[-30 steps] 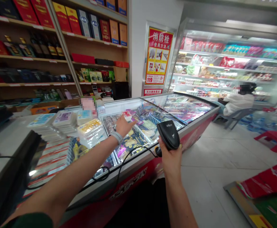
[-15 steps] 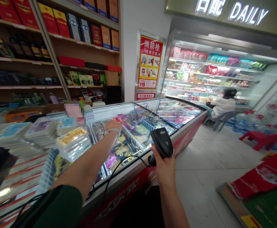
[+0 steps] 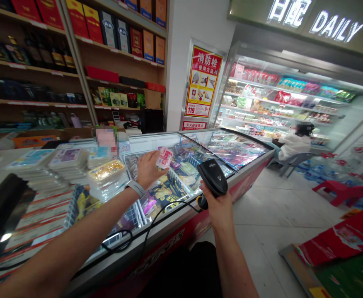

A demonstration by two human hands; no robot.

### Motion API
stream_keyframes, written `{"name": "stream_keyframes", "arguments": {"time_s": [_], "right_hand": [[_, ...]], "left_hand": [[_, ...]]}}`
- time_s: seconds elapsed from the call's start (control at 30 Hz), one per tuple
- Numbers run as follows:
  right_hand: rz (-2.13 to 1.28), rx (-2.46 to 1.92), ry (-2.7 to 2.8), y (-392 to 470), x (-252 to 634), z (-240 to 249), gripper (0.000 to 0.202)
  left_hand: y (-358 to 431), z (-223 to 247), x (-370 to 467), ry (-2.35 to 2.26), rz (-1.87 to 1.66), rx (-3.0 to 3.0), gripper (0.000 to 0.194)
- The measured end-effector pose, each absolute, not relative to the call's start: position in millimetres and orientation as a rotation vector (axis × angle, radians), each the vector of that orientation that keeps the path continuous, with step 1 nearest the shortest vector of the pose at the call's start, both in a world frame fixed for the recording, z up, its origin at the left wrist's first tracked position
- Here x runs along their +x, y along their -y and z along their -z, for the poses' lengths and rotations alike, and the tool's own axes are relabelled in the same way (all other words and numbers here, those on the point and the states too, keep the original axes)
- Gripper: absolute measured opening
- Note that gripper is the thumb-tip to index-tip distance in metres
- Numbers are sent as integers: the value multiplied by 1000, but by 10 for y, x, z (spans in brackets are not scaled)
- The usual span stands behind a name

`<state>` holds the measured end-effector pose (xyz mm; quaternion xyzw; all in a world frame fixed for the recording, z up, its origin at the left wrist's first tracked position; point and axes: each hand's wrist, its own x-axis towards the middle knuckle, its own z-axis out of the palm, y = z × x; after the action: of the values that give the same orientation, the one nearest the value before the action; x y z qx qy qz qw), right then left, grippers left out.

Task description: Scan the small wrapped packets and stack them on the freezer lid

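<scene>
My left hand (image 3: pixel 148 169), with a grey band at the wrist, is raised over the chest freezer (image 3: pixel 197 227). Its fingers grip a small pink-and-white packet (image 3: pixel 165 157) by one edge, printed side up. In my right hand (image 3: pixel 220 212) is a black barcode scanner (image 3: pixel 213 178), held near the freezer's front edge to the right of the packet. The scanner's black cable (image 3: pixel 169 203) loops left across the freezer rim. Below both hands, colourful bagged goods (image 3: pixel 165 188) lie in white wire baskets inside the freezer.
Stacks of clear plastic packs (image 3: pixel 106 176) stand at the freezer's left end, beside a striped sheet of labels (image 3: pixel 41 219). A person (image 3: pixel 290 145) sits on a grey chair at the far right. A red stool (image 3: pixel 340 192) and red-green cartons (image 3: pixel 340 244) are on the right.
My left hand has risen from inside the freezer and come nearer, bringing the pink-and-white packet towards the scanner. My right hand keeps the scanner in nearly the same place. The view has shifted slightly.
</scene>
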<state>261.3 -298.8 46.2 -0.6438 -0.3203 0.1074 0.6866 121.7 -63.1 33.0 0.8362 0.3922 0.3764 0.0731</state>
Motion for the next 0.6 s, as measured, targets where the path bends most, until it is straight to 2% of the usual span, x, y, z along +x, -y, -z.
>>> {"name": "stream_keyframes", "arguments": {"time_s": [0.13,0.3,0.43,0.6], "right_hand": [[-221,-1503,827,2908,2534,-581,53],[-226,-1524,961,2787,2382,-657,45],[-204,-1533,1064,2738,2239,-715,35],[-170,-1607,1103,2694,2144,-756,32]], "left_hand": [[727,-648,832,-789,-1228,2854,74],[608,-1029,411,-721,-1203,2984,72],[457,-1098,162,-741,-1211,3026,72],[311,-1046,5,-761,-1252,3041,70]]}}
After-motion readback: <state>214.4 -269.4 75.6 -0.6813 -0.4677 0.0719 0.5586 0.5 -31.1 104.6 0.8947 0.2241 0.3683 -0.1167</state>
